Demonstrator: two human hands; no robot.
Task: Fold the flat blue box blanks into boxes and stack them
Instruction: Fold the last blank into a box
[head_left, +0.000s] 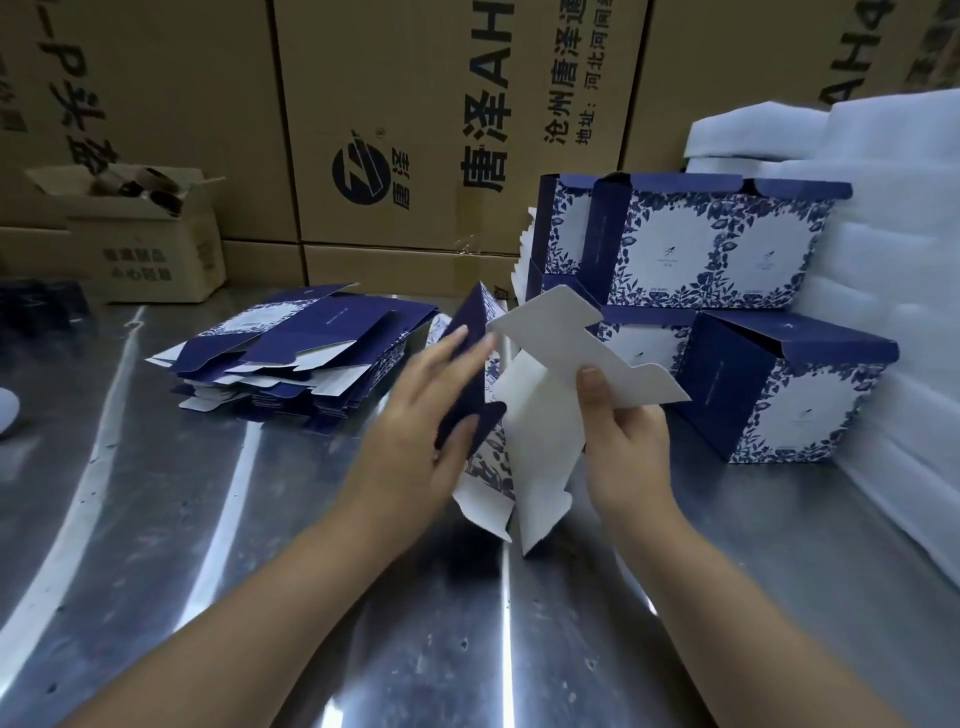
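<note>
Rotated "唐泽AH", "沧州唐泽" and "地址:河北河间" on the big brown carton at the back.

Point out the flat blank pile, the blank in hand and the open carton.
flat blank pile (332, 325): head view, top blue panel.
blank in hand (540, 410): head view, white inside face.
open carton (150, 260): head view, front wall.
</note>
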